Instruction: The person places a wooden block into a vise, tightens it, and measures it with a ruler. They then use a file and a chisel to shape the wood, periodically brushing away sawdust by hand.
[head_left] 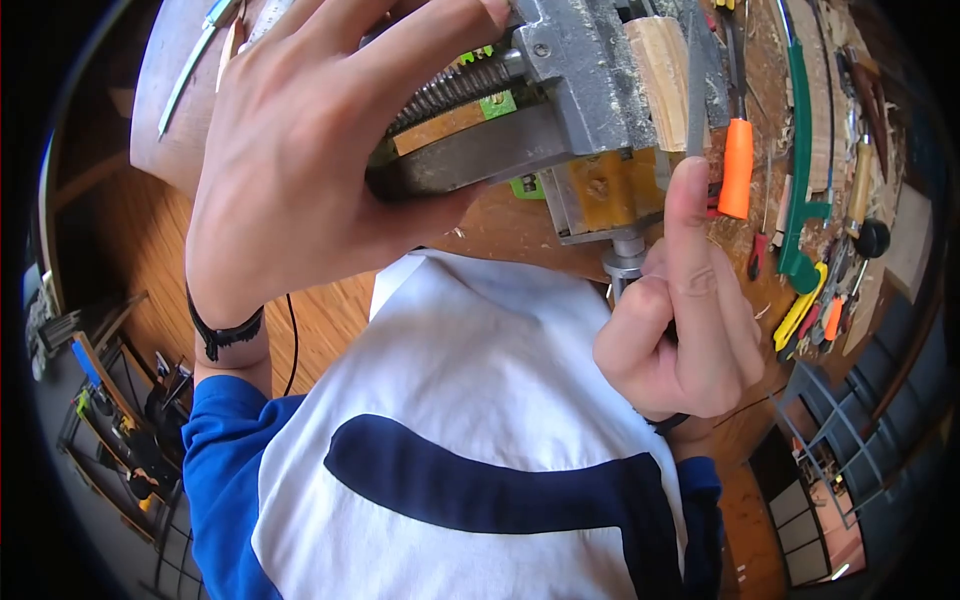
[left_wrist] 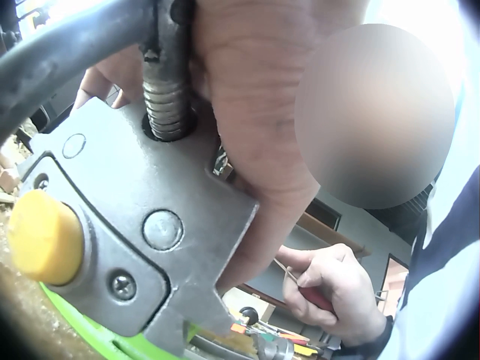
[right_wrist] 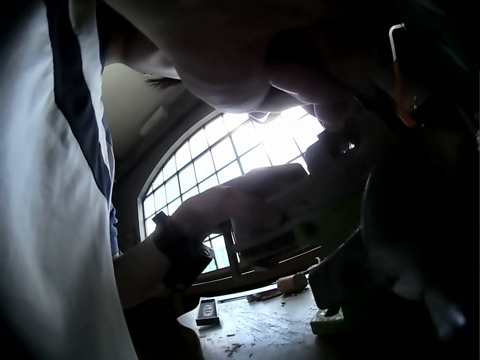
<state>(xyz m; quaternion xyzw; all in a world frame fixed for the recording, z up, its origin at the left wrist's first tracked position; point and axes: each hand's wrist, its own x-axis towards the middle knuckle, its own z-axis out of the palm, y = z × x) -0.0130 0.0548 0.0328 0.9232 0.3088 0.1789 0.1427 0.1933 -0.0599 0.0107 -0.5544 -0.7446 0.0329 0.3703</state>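
Observation:
A pale wood piece [head_left: 659,85] is clamped in the grey metal vise [head_left: 585,75]. My right hand [head_left: 700,310] grips a flat file [head_left: 696,85], its index finger stretched along the blade, which overlaps the wood's right side. In the left wrist view the red handle [left_wrist: 316,298] sits inside the curled fingers of that hand. Spread over the vise's screw side, my left hand [head_left: 300,150] has its fingers extended and its thumb below a dark metal bar [head_left: 480,150]. Its fingertips run out of the head view. The right wrist view is very dark.
Right of the vise lie an orange-handled tool [head_left: 736,170], a green-framed saw [head_left: 797,160], a yellow cutter [head_left: 800,305] and wood shavings. A thin curved tool [head_left: 190,75] lies at the upper left. In the right wrist view a small box [right_wrist: 208,311] sits on a tabletop [right_wrist: 259,330].

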